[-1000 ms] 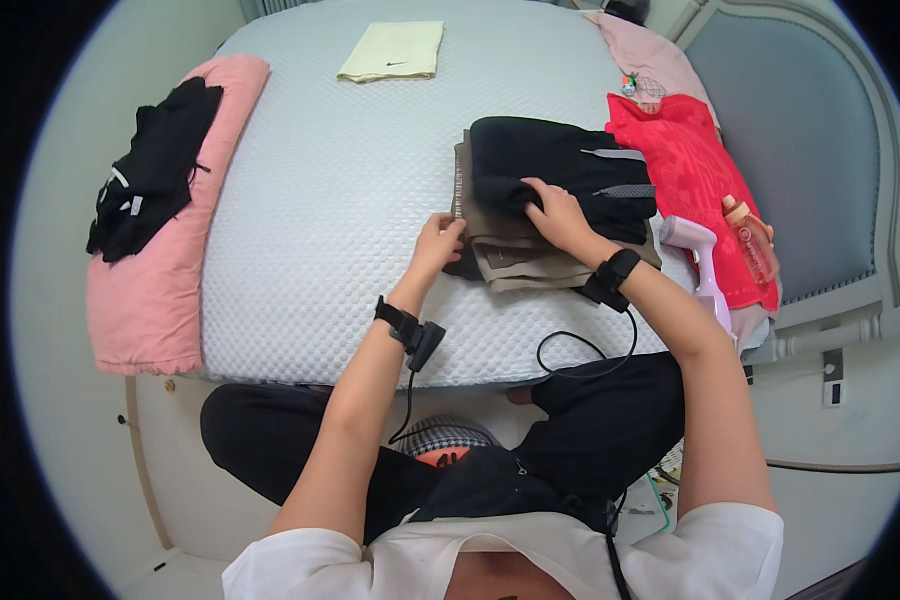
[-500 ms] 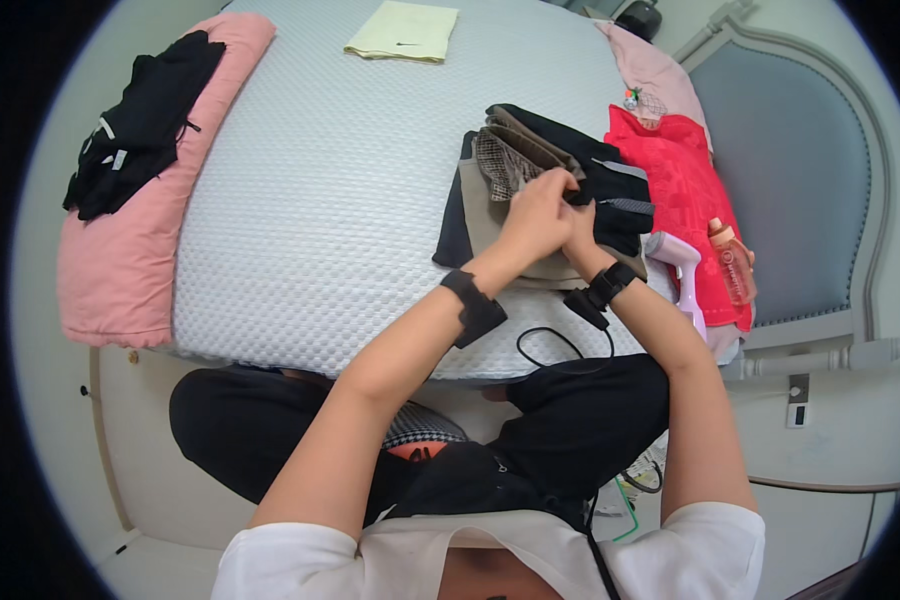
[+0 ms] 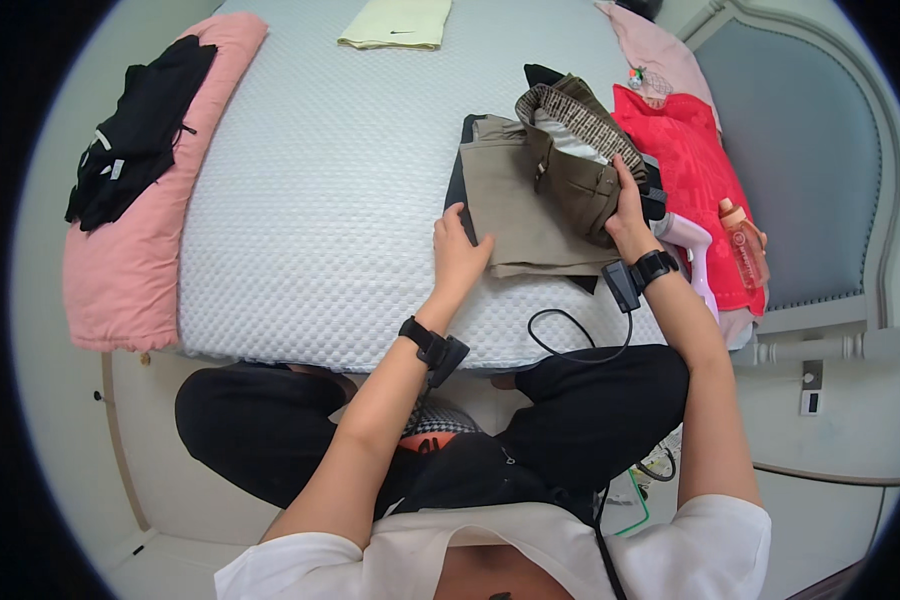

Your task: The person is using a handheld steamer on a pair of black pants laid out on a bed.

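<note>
Dark brown trousers (image 3: pixel 582 185) stand raised at the waist, their patterned inner waistband and white lining showing. My right hand (image 3: pixel 628 215) grips them at the waistband's right side, thumb up by the rim. Under them lie folded taupe trousers (image 3: pixel 510 210) on top of a dark garment (image 3: pixel 457 190) that peeks out at the left. Beside that left edge is my left hand (image 3: pixel 457 255), open, fingers and thumb apart, the fingertips by the dark fabric. Whether they touch it I cannot tell.
A pale yellow folded cloth (image 3: pixel 395 25) lies at the far side of the bed (image 3: pixel 300 200). Black clothing (image 3: pixel 145 130) rests on a pink quilt (image 3: pixel 120 290) at left. At right are a red cloth (image 3: pixel 685 150), a pink bottle (image 3: pixel 743 245) and a lilac handheld appliance (image 3: pixel 692 245).
My hands, together on the clothes before, have parted: the left moved left and down, the right shifted right. The brown trousers' waist has been pulled up and opened, uncovering the taupe pair.
</note>
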A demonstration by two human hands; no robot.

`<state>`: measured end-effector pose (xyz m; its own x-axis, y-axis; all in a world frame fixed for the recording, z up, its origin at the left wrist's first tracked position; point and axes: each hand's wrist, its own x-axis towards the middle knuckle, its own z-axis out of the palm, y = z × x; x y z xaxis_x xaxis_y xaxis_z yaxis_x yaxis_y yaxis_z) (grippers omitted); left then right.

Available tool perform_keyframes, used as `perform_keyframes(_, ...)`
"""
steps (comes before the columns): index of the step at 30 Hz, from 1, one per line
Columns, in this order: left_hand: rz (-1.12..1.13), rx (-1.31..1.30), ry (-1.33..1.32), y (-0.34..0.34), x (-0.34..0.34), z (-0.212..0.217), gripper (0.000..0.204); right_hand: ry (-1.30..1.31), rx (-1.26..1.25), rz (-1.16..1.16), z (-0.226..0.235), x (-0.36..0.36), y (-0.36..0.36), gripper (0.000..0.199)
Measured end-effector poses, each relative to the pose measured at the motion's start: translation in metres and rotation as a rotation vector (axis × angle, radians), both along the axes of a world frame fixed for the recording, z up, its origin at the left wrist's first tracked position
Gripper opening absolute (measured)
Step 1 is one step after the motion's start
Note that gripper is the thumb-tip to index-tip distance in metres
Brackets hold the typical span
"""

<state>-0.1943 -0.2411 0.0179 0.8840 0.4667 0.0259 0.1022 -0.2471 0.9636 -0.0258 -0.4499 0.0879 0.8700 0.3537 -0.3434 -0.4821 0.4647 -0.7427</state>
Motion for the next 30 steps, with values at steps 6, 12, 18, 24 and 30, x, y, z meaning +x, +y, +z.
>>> perform_keyframes(6,-0.114,0.165,0.095,-0.004,0.009,0.004,0.076,-0.200,-0.156,-0.194,-0.002,-0.033,0.019,0.037)
perform_keyframes(12,-0.235,-0.139,0.114,-0.009,0.021,0.025,0.088,-0.249,-0.174,-0.191,-0.017,-0.037,0.018,0.037)
perform_keyframes(18,-0.171,-0.345,-0.154,-0.046,0.046,0.060,0.090,-0.221,-0.287,-0.163,-0.009,-0.050,0.018,0.048)
perform_keyframes(24,-0.273,-0.254,-0.117,-0.054,0.055,0.071,0.096,-0.979,-0.919,0.351,-0.024,-0.075,0.012,0.069)
perform_keyframes(30,-0.340,-0.011,-0.417,-0.058,0.059,0.059,0.087,-1.012,-1.117,-0.032,-0.043,-0.030,0.019,0.061)
